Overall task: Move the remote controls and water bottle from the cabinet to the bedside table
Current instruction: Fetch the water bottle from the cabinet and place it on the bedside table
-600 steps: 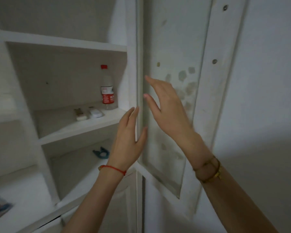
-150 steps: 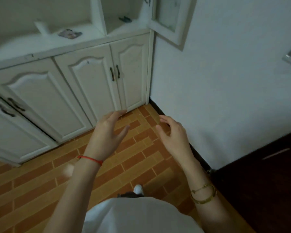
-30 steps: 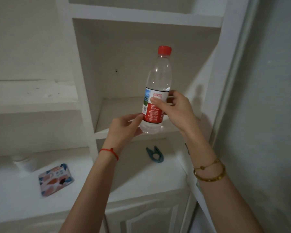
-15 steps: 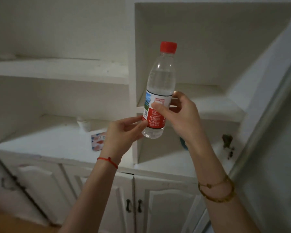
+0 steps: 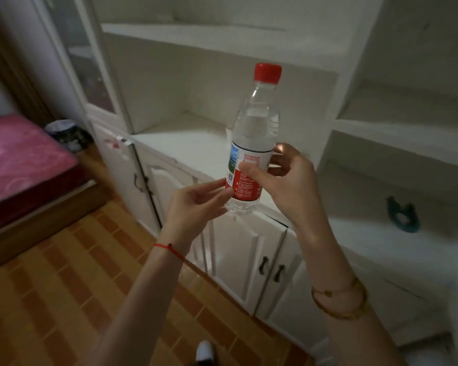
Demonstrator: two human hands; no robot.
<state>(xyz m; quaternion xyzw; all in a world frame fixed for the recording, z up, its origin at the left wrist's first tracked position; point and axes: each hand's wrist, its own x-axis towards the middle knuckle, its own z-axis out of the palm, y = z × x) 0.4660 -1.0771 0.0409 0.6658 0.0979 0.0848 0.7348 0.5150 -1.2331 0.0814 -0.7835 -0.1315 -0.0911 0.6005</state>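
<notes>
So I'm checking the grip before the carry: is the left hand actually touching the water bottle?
Touching. The head view shows the left hand's fingertips pressed against the water bottle's lower red label, with no gap; the right hand wraps the label too.

Bed cut by left edge; blurred teal thing on cabinet counter.

Clear glossy plastic water bottle

A pink mattress lies left above orange-brown floor tiles; a teal clip rests on a white shelf.
</notes>
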